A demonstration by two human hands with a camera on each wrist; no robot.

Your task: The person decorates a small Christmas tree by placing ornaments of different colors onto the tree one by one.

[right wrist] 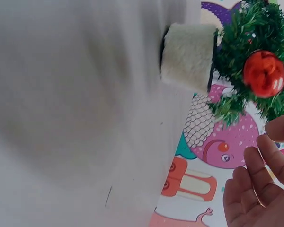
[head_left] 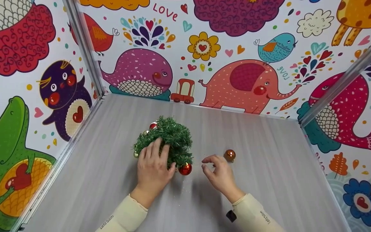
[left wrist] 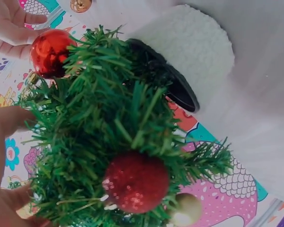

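Note:
A small artificial Christmas tree [head_left: 174, 132] stands on the table in a white fuzzy pot [right wrist: 189, 56]. My left hand [head_left: 155, 167] holds it from the near side, fingers among the green branches, which partly hide the fingertips. From the branches hang a shiny red ball [head_left: 185, 169], a glittery red ball [left wrist: 137, 182] and a gold ball [left wrist: 185, 209]. To the right of the tree, my right hand [head_left: 219, 172] hovers apart from it, fingers loosely bent and thumb apart from the index finger, holding nothing. Just beyond that hand lies a copper-coloured ball [head_left: 229, 155].
The grey wood-grain table [head_left: 108, 180] is bordered by printed panels with cartoon animals [head_left: 243, 87]. Metal corner posts [head_left: 87, 48] join the panels at the back left and back right.

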